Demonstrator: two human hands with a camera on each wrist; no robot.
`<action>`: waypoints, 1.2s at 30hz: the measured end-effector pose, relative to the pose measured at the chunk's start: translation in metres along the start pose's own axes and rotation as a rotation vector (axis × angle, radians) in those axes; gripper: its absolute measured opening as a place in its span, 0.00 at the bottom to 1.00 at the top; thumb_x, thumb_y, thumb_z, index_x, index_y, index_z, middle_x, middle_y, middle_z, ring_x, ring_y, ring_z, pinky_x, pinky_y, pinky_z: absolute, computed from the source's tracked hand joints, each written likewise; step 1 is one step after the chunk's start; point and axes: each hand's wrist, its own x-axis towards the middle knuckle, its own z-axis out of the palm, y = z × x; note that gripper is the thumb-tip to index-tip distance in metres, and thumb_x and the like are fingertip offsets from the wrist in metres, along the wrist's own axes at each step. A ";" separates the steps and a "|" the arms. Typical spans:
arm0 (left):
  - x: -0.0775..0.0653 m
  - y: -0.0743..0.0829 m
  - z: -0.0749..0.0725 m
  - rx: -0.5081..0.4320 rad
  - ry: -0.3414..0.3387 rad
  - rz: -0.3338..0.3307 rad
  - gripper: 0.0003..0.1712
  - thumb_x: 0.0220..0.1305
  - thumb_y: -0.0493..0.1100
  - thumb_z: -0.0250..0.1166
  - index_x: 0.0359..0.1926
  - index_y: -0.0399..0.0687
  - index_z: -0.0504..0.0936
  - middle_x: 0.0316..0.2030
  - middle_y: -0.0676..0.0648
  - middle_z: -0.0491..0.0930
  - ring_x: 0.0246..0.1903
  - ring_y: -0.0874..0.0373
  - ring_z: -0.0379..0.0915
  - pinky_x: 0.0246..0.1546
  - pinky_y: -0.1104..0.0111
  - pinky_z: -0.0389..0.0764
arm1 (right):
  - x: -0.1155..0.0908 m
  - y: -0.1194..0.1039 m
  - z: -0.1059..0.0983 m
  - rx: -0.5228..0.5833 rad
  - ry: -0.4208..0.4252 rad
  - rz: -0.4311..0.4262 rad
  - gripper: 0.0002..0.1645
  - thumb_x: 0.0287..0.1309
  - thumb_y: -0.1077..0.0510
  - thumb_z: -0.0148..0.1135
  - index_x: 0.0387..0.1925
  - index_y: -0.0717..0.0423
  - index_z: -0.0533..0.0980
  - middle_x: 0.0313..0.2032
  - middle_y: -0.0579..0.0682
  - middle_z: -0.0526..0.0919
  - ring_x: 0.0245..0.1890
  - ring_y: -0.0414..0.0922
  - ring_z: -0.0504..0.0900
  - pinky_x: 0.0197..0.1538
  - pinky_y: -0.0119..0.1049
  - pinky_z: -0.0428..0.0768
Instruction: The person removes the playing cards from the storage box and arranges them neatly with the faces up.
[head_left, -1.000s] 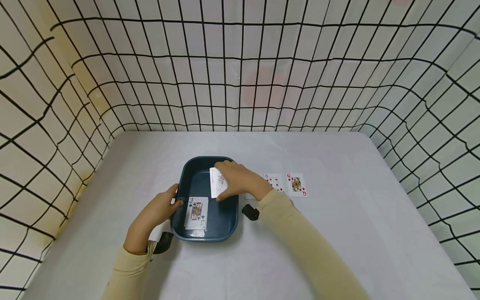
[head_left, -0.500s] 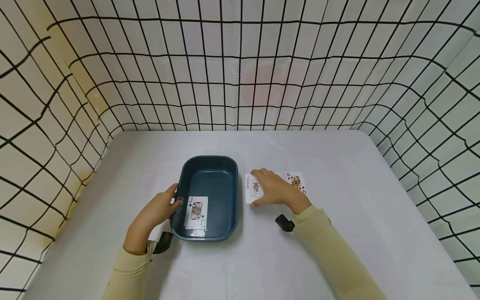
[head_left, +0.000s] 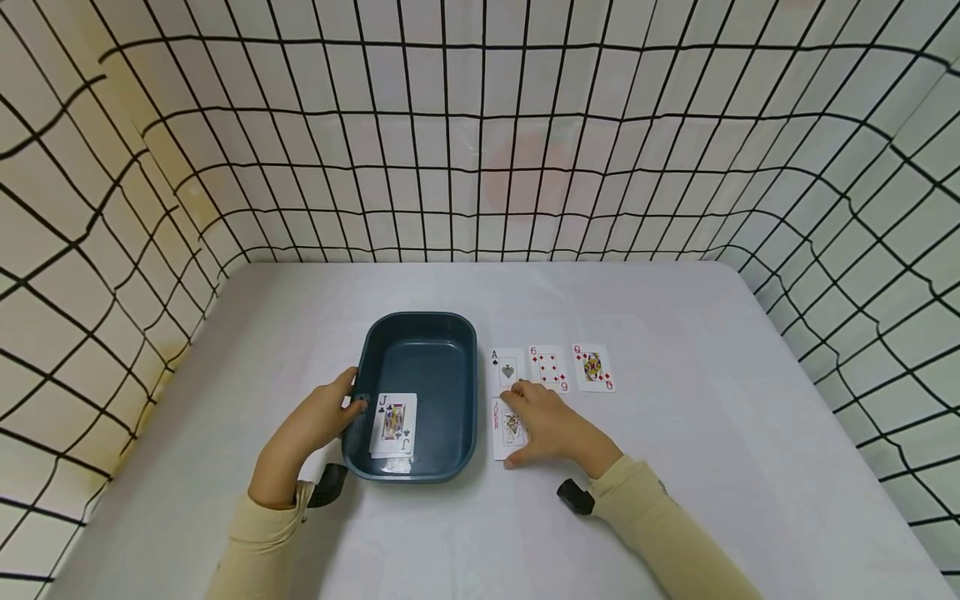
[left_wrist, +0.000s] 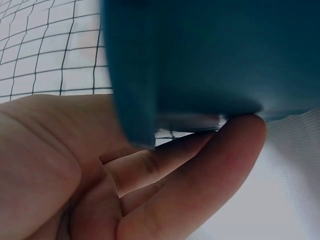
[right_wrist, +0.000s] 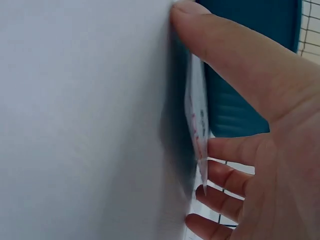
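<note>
My left hand (head_left: pixel 311 425) grips the left wall of a dark blue tray (head_left: pixel 423 362); in the left wrist view the tray wall (left_wrist: pixel 220 55) lies between thumb and fingers. Inside the tray, at its near left, lies a jack of clubs (head_left: pixel 393 418) on top of other cards. Right of the tray, my right hand (head_left: pixel 558 429) holds a joker card (head_left: pixel 510 429) by its edges, just below an ace of spades (head_left: pixel 507 367). The right wrist view shows the card (right_wrist: pixel 196 107) slightly bowed between thumb and fingers, close to the table.
A six of diamonds (head_left: pixel 547 367) and a queen of diamonds (head_left: pixel 594 368) lie face up in a row with the ace. A black wire grid (head_left: pixel 480 133) borders the white table (head_left: pixel 712 417) at the back and sides.
My right hand has carried the joker from above the tray rightward over the ace, then toward me to a spot below it. My left hand has stayed on the tray.
</note>
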 end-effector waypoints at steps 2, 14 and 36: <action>0.000 0.000 0.000 0.002 -0.001 -0.005 0.32 0.62 0.37 0.56 0.62 0.28 0.54 0.50 0.27 0.69 0.37 0.46 0.75 0.33 0.58 0.79 | -0.001 -0.001 0.002 -0.018 0.000 -0.003 0.56 0.29 0.36 0.72 0.58 0.60 0.63 0.50 0.52 0.66 0.48 0.47 0.64 0.53 0.41 0.64; 0.000 0.000 0.001 0.002 0.001 -0.010 0.32 0.62 0.37 0.56 0.62 0.29 0.54 0.50 0.27 0.69 0.33 0.48 0.76 0.31 0.60 0.79 | -0.004 -0.004 0.000 -0.041 -0.027 0.008 0.59 0.33 0.33 0.69 0.62 0.62 0.59 0.55 0.55 0.63 0.55 0.48 0.61 0.57 0.42 0.60; 0.000 -0.001 0.000 0.013 0.009 0.016 0.31 0.62 0.37 0.56 0.61 0.29 0.55 0.49 0.28 0.70 0.36 0.47 0.75 0.32 0.59 0.78 | 0.060 -0.061 -0.057 -0.052 0.042 -0.118 0.53 0.45 0.33 0.60 0.66 0.58 0.55 0.61 0.55 0.60 0.60 0.49 0.59 0.60 0.44 0.59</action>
